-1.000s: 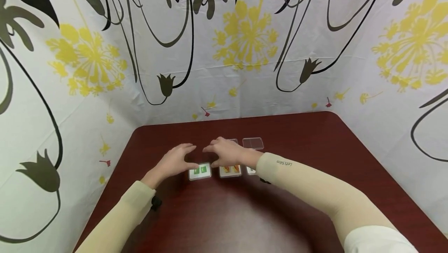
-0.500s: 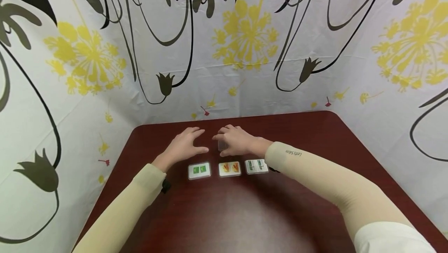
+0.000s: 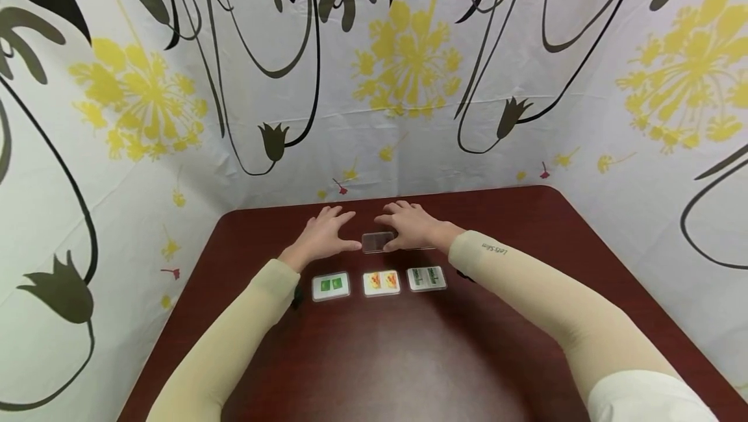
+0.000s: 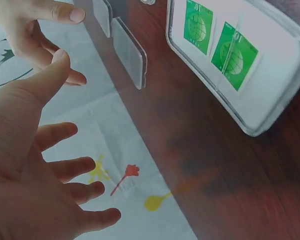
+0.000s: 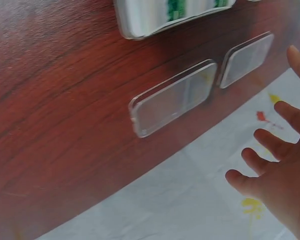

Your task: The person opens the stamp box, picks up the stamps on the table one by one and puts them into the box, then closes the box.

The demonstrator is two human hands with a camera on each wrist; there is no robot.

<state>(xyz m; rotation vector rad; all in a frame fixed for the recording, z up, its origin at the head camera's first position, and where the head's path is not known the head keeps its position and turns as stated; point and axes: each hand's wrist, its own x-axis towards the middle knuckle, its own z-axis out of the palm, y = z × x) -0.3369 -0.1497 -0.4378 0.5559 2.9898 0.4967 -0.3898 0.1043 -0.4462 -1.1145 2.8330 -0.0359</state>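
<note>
My left hand (image 3: 323, 235) is over the far part of the table, fingers spread and holding nothing. Just to its right lies a clear plastic lid (image 3: 376, 241), thumb tip close to its left edge. My right hand (image 3: 411, 227) is above that lid's right side with spread fingers, mostly covering a second clear lid in the head view; the right wrist view shows this second lid (image 5: 175, 100) whole. Nearer the body stand three shallow clear cases in a row: one with two green stamps (image 3: 330, 286), one with orange pictures (image 3: 381, 283), one with dark green pictures (image 3: 426, 278).
The dark red wooden table (image 3: 374, 357) has rounded far corners. A white cloth (image 3: 397, 169) with yellow flowers and dark stems hangs behind it and along both sides.
Both hands have moved away from the body, from the row of cases to the clear lids, and drifted right. The cases have stayed in place and come fully into sight.
</note>
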